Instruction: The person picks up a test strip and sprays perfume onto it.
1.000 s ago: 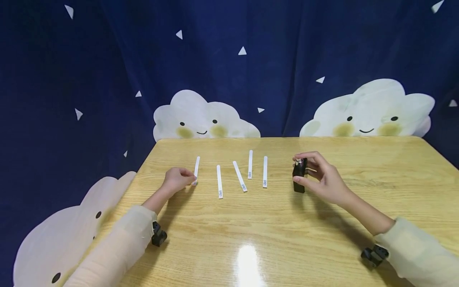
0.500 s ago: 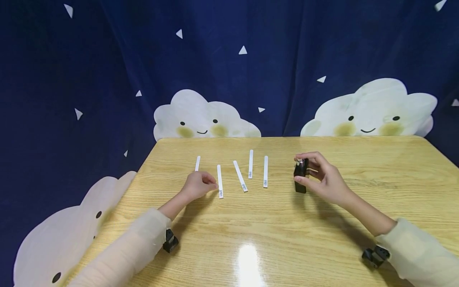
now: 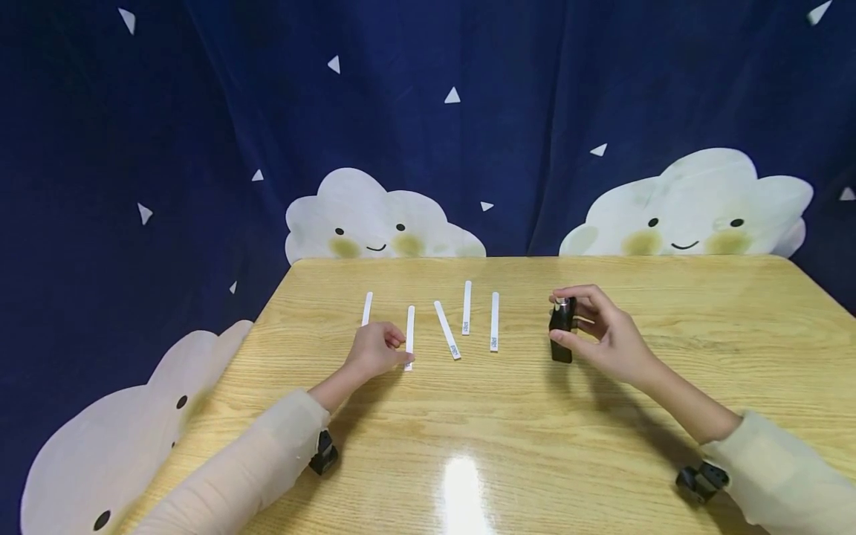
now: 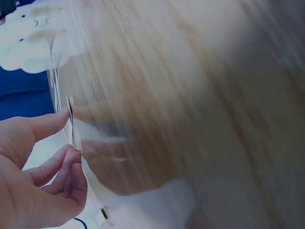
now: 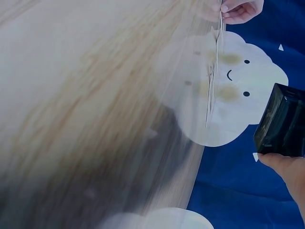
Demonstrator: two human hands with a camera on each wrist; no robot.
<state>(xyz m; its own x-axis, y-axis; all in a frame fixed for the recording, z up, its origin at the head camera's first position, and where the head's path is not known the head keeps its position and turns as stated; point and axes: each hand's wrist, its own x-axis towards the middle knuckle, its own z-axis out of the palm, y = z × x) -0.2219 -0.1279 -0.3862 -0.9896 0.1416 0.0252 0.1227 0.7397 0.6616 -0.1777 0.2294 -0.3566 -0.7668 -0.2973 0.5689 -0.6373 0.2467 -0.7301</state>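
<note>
My left hand (image 3: pixel 376 349) is at a white paper test strip (image 3: pixel 411 327) on the wooden table, with thumb and fingers pinching it near its printed lower end. In the left wrist view the strip (image 4: pixel 71 125) appears edge-on between thumb and fingers. My right hand (image 3: pixel 607 340) holds a black perfume bottle (image 3: pixel 560 343) upright, the index finger over its silver-collared top and the thumb low on its side. The right wrist view shows the bottle's dark base (image 5: pixel 286 121) against the curtain. Left of the pinched strip lies another strip (image 3: pixel 367 308), its lower end hidden behind my left hand.
Between the hands lie a slanted strip (image 3: pixel 446 331), a strip farther back (image 3: pixel 467 306) and an upright-lying strip (image 3: pixel 494 321). The wooden table (image 3: pixel 535 446) ends at a dark blue curtain (image 3: pixel 414 111) with printed clouds.
My left hand has moved right from the leftmost strip to the second one, which has turned slightly. My right hand with the perfume bottle has stayed nearly still.
</note>
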